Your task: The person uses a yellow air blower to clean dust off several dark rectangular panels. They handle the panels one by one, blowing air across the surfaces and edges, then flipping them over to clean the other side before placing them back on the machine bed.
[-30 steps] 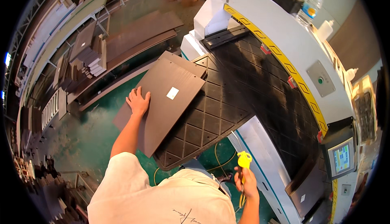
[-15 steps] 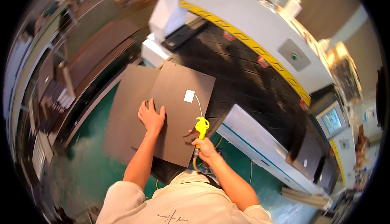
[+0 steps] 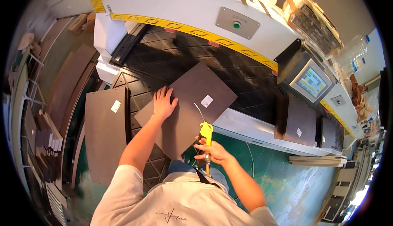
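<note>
My left hand (image 3: 163, 103) lies flat, fingers spread, on a dark brown board (image 3: 192, 107) that rests tilted on the black diamond-patterned machine bed (image 3: 163, 58). A small white label (image 3: 206, 101) is stuck on the board. My right hand (image 3: 211, 150) grips a yellow air blow gun (image 3: 206, 131) with a thin metal nozzle pointing up over the board's lower right part.
A second brown board (image 3: 104, 136) with a white label lies to the left on the bed's edge. A white machine housing with yellow stripe (image 3: 192, 25) and a control screen (image 3: 312, 81) stand behind. More brown panels (image 3: 301, 121) lean at the right. Green floor (image 3: 282, 181) lies below.
The view swung so the machine now fills the top. One board now lies apart on the left. My left hand stays on the top board; the right hand keeps the blow gun over it.
</note>
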{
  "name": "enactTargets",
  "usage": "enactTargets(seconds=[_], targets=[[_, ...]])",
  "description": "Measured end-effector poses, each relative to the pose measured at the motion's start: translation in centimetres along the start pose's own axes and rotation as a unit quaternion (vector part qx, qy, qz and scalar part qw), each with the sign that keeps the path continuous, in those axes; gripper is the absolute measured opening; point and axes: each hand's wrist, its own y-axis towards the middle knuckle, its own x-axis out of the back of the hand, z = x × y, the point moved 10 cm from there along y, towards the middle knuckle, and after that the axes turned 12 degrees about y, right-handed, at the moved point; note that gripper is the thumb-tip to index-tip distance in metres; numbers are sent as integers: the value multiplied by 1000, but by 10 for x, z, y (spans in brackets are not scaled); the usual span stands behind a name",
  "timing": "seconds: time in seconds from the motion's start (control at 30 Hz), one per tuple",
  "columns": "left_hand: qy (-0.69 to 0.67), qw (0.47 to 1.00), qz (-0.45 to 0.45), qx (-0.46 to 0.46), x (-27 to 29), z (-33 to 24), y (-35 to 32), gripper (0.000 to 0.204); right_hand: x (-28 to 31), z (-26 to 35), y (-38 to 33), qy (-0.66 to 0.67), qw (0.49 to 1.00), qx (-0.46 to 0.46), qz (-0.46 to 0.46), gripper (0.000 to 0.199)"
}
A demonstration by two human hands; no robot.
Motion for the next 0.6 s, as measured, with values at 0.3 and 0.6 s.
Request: enactTargets(seconds=[0.3,0.6], targets=[[68,996,-10,48,-21,-55,21,67,94,137,-9,-348,902,128,-223,33],[56,993,-37,94,-14,-55,23,64,22,209,95,-621,736,216,-164,42]])
